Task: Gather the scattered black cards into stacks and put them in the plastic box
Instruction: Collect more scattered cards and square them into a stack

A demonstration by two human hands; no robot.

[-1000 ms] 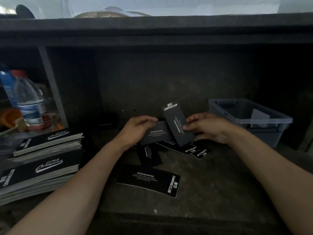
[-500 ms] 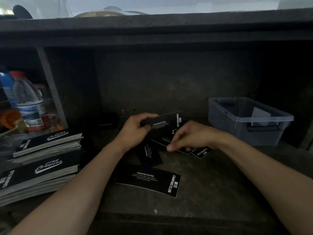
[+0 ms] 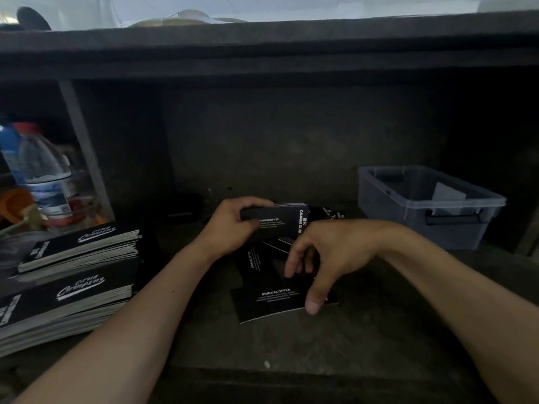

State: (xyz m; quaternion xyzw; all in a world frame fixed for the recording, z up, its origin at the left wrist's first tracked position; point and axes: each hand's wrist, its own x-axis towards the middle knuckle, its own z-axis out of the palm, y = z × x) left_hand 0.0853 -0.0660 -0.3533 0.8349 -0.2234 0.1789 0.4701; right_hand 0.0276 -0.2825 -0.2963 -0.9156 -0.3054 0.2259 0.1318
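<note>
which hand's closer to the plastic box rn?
Right. The right hand is over the loose cards, left of the box with a gap between. The left hand is further left, gripping a card stack.

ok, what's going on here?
A person is gathering black cards on a dark shelf. The left hand grips a small stack of cards. The right hand pinches the nearest loose card, thumb on its near edge. More scattered cards lie between the hands. The plastic box sits to the right, apart from both hands.
</note>
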